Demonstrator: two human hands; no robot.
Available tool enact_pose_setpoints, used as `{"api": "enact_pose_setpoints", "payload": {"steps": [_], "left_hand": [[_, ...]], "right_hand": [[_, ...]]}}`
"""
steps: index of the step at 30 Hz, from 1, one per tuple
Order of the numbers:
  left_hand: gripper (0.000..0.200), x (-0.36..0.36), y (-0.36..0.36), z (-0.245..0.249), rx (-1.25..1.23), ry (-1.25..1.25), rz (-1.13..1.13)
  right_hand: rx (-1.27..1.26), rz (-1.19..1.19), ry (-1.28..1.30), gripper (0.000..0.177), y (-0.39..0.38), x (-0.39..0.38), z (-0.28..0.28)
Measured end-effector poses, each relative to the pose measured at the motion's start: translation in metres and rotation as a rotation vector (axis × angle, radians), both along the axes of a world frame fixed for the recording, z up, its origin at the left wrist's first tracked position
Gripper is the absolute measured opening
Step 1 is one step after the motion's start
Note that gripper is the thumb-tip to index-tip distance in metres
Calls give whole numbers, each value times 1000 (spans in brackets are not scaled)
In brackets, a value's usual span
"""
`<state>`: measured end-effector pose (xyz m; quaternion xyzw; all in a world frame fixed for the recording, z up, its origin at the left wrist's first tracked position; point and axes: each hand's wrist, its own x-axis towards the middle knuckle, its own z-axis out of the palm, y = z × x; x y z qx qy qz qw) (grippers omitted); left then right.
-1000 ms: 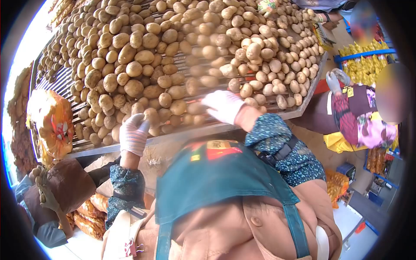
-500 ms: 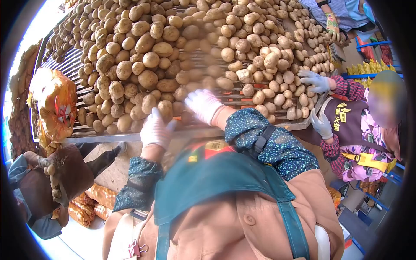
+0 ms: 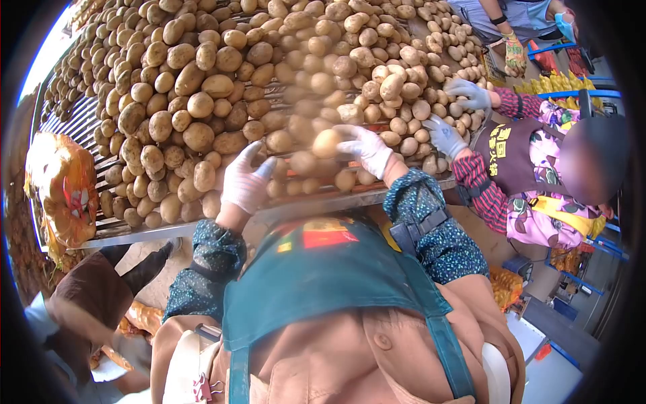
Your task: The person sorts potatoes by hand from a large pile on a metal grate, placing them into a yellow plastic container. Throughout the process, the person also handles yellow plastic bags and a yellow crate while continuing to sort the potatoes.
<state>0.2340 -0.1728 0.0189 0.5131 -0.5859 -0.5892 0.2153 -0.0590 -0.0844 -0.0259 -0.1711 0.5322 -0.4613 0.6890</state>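
Many potatoes (image 3: 198,137) lie heaped on a slatted metal table (image 3: 101,176) in front of me. My right hand (image 3: 369,153), in a white glove, pinches one pale potato (image 3: 327,143) at its fingertips, above the slats. My left hand (image 3: 246,183), gloved too, is at the near edge of the heap with thumb and fingers apart and nothing seen in it. Potatoes between my two hands are blurred.
At the right, a co-worker's gloved hands (image 3: 447,137) touch the heap. Another person's patterned glove (image 3: 515,55) shows at the far right. A filled orange net bag (image 3: 62,188) stands at the table's left end. Someone moves at lower left (image 3: 87,296).
My right hand has moved right and now holds a potato. My left hand stays near the front edge, fingers apart. The view has shifted, and the co-worker's hands are closer together on the potatoes.
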Motion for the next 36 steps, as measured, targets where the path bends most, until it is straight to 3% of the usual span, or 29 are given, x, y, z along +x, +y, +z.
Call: {"api": "enact_pose_setpoints", "payload": {"steps": [3, 4, 7, 9, 10, 12, 13, 14, 15, 17, 18, 21, 22, 23, 25, 26, 27, 29, 30, 31, 34, 36], "left_hand": [[49, 6, 2, -5, -22, -71, -73], [48, 5, 4, -3, -87, -122, -140], [43, -2, 12, -13, -345, -195, -393], [49, -30, 14, 43, -588, -424, -672], [57, -43, 13, 38, -514, -562, -813], [58, -74, 17, 35, -516, -800, -952], [58, -87, 18, 37, -524, -915, -1019], [55, -94, 16, 41, -574, -979, -1053], [54, -98, 12, 39, -588, -976, -1080], [51, -102, -2, 32, -619, -976, -1128], [44, -100, -8, 37, -594, -903, -1089], [50, -70, -35, 52, -367, -496, -859], [59, -61, -45, 31, -269, -352, -801], [64, -53, -49, 35, 13, -140, -739], [60, -43, -47, 28, 351, 305, -533], [61, -44, -39, 33, 505, 503, -492], [63, -43, -32, 39, 660, 696, -447], [63, -48, -18, 44, 776, 784, -346], [63, -54, -11, 49, 797, 839, -354], [63, -59, -4, 54, 821, 892, -359], [66, -70, 10, 57, 797, 746, -331], [67, -86, 24, 43, 806, 750, -311]], "right_hand": [[-158, -126, -557, 42, 18, -6, 18], [-177, -215, -574, 33, 24, -1, 24], [-136, -291, -536, 26, 27, -2, 24], [157, -91, 203, 16, 24, 4, 21], [7, 235, 656, 17, 23, 10, 12], [-80, 582, 1232, 24, 12, 40, 44], [-253, 846, 1609, 36, 15, 51, 25], [-110, 904, 1603, 36, 6, 63, 27], [32, 959, 1589, 37, -1, 71, 30], [58, 1037, 1460, 43, -13, 66, 32], [68, 1073, 1395, 46, -19, 63, 32], [39, 865, 1200, 52, -5, 33, 25], [-75, 524, 962, 52, 16, 19, 2], [-105, 336, 707, 51, 28, 18, 11], [-171, -42, 201, 47, 46, 20, 46], [-99, -121, -103, 45, 52, 17, 55], [-104, -168, -193, 45, 58, 18, 62], [-117, -257, -388, 46, 67, 26, 75], [-103, -365, -296, 52, 67, 37, 94], [-111, -354, -378, 56, 72, 34, 85], [-153, -325, -498, 64, 86, 25, 60], [-192, -350, -432, 62, 97, 28, 72]]}}
